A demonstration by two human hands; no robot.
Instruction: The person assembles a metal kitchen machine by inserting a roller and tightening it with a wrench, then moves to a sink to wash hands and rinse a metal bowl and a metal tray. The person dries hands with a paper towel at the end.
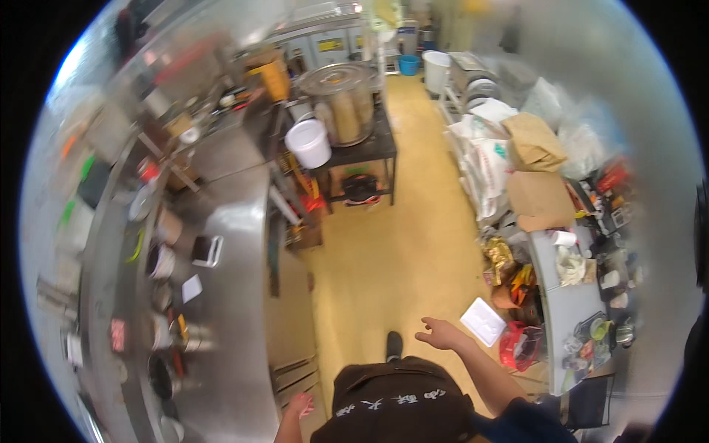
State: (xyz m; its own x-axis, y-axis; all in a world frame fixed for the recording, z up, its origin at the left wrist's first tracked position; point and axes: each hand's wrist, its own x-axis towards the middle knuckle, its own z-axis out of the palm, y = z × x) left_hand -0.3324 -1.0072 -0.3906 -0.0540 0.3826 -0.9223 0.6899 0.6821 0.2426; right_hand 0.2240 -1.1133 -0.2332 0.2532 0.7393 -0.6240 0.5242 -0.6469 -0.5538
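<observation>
My right hand point(441, 334) hangs over the yellow floor point(369, 258), its fingers apart and nothing in them. Nearest to it is a white foam tray point(483, 323) on the floor, a short way to its right and not touched. Low at the left, beside the slatted front of the steel counter point(236, 325), is my left hand point(300, 404). Its fingers look loosely bent and a little apart, and I see nothing in them. Between my arms is a dark apron point(402, 402), with one dark shoe point(394, 344) showing beyond it.
On the left counter lie a white-framed tablet-like thing point(207, 251) and a paper point(192, 288). Ahead, a large lidded pot point(340, 103) and a white bucket point(308, 144) stand on a dark table. Along the right are sacks point(484, 162), a cardboard box point(540, 201) and a red basket point(519, 345).
</observation>
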